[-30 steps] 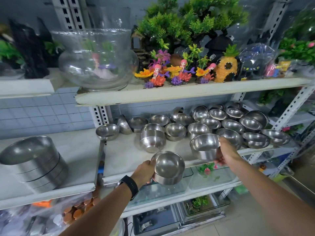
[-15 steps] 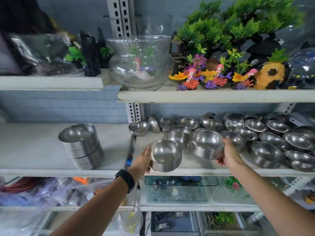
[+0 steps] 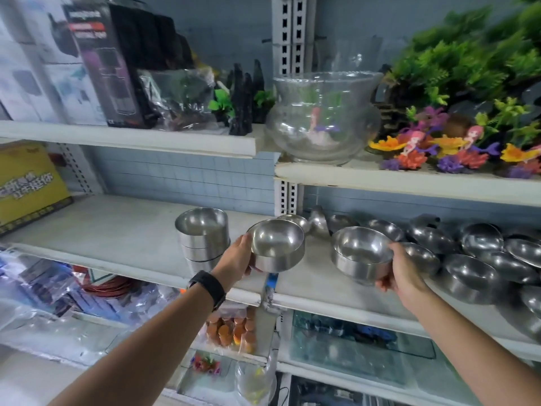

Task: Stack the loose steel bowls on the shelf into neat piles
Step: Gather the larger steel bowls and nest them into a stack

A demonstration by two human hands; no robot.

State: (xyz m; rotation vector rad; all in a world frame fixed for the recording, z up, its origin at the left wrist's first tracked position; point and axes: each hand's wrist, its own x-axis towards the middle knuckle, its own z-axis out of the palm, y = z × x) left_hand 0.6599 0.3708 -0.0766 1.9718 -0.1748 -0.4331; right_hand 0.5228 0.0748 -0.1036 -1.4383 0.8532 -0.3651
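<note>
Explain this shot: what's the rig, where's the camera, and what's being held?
There is no machine here. A person works with bare hands, and the single view comes from a wide-angle camera worn on the head, looking forward and down. The left hand, with a black watch on its wrist, grips a steel bowl. The right hand grips a second bowl. On the white shelf, a neat stack of bowls stands to the left and many loose bowls lie to the right. A glass fishbowl and plastic plants sit on the shelf above.

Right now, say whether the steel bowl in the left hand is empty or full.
Empty: the round steel bowl gripped by the left hand shows only bare metal inside.
</note>
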